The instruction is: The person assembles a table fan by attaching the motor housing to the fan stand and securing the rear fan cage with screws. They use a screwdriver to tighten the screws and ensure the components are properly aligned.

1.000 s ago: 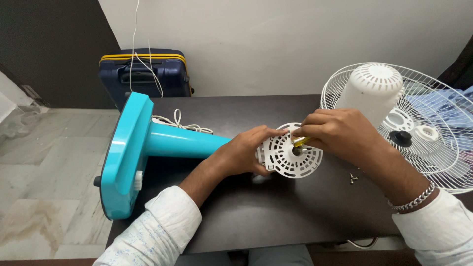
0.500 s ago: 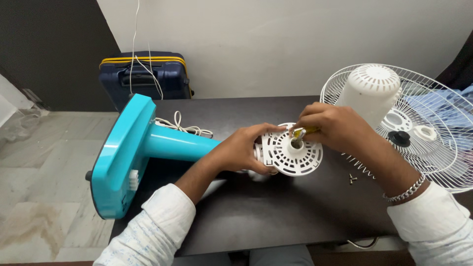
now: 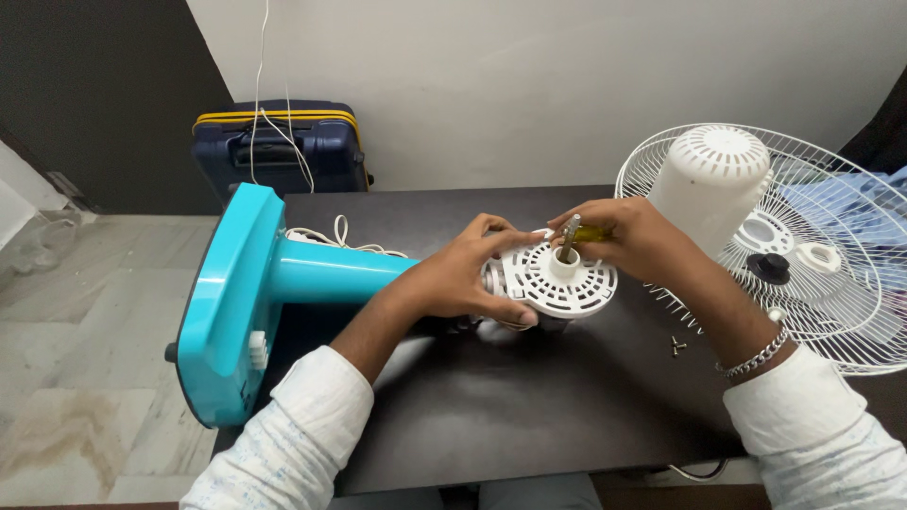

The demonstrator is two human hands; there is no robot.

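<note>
A teal fan stand (image 3: 283, 283) lies on its side on the dark table (image 3: 529, 406), its base pointing left. At the stand's right end sits the white perforated motor face (image 3: 559, 280). My left hand (image 3: 465, 274) grips the motor housing just behind that face. My right hand (image 3: 622, 236) holds a small yellow-handled screwdriver (image 3: 578, 232), whose tip points into the round hub at the middle of the face.
A white wire fan guard (image 3: 831, 283) lies at the right with a white motor cover (image 3: 710, 179), a black knob (image 3: 770, 266) and a white ring on it. Two small screws (image 3: 676, 346) lie loose beside it. A white cord (image 3: 350, 241) and a navy suitcase (image 3: 279, 146) are behind.
Both hands have tipped the motor face more upward and shifted it slightly away. The screwdriver now stands steeper in the hub. The stand's base rolled a little.
</note>
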